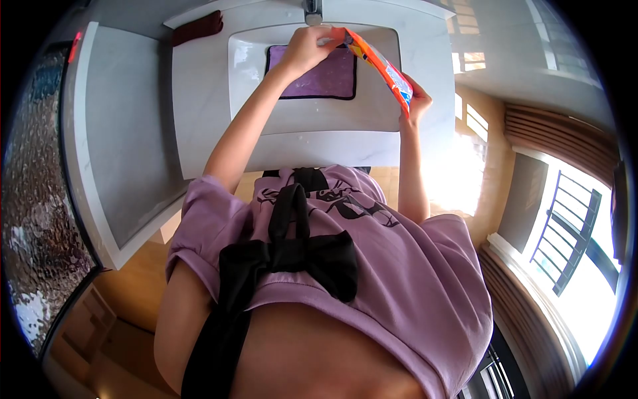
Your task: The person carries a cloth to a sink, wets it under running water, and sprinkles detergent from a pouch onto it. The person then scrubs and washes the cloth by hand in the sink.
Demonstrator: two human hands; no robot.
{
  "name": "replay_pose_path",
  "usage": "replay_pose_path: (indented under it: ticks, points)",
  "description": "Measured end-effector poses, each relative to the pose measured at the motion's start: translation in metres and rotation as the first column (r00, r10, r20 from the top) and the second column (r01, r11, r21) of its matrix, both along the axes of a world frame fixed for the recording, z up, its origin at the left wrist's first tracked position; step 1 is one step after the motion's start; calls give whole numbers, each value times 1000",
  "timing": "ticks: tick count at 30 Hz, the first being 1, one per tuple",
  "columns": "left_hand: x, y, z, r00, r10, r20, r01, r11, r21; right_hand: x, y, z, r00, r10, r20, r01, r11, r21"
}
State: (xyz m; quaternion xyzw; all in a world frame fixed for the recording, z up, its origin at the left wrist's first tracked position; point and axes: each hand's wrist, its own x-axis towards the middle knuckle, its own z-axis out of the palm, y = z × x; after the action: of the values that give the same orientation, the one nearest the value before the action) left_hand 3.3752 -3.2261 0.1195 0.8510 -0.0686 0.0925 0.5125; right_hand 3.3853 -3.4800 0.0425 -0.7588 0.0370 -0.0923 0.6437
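Observation:
An orange plastic packet [380, 65] with blue and yellow print is held tilted over the right part of the white sink [247, 86]. My left hand [311, 50] pinches its upper left corner, close to the faucet. At the packet's lower right end, my right hand [419, 101] grips it from the far side, with most of the fingers hidden behind it. A purple cloth [316, 76] with a black border lies spread flat in the basin, below my left hand. What is inside the packet does not show.
A chrome faucet [314, 13] stands at the back of the basin. A folded dark brown cloth [198, 28] rests on the counter's [199, 100] back left corner. To the right are a bright barred window [565, 226] and brown curtains [558, 136].

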Motion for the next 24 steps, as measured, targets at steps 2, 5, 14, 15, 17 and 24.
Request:
replay_pose_path:
  ticks: [2, 5, 14, 15, 17, 24]
  points:
    - [-7, 12, -5, 987, 131, 90, -146, 969, 197, 3, 13, -5, 1000, -2, -4, 2, 999, 46]
    - [-16, 24, -11, 932, 274, 235, -332, 907, 258, 10, 33, -9, 1000, 10, -27, -6, 991, 137]
    - [-18, 61, -37, 892, 413, 184, -446, 868, 217, 46, 63, -36, 973, 219, -76, -213, 974, 78]
    - [-18, 64, -37, 888, 423, 183, -456, 862, 222, 49, 67, -38, 973, 216, -83, -208, 974, 90]
    - [-18, 70, -37, 880, 438, 182, -471, 852, 227, 51, 73, -38, 968, 238, -76, -239, 971, 7]
    - [-23, 88, -36, 858, 474, 198, -512, 824, 242, 55, 96, -46, 948, 307, -83, -301, 950, 83]
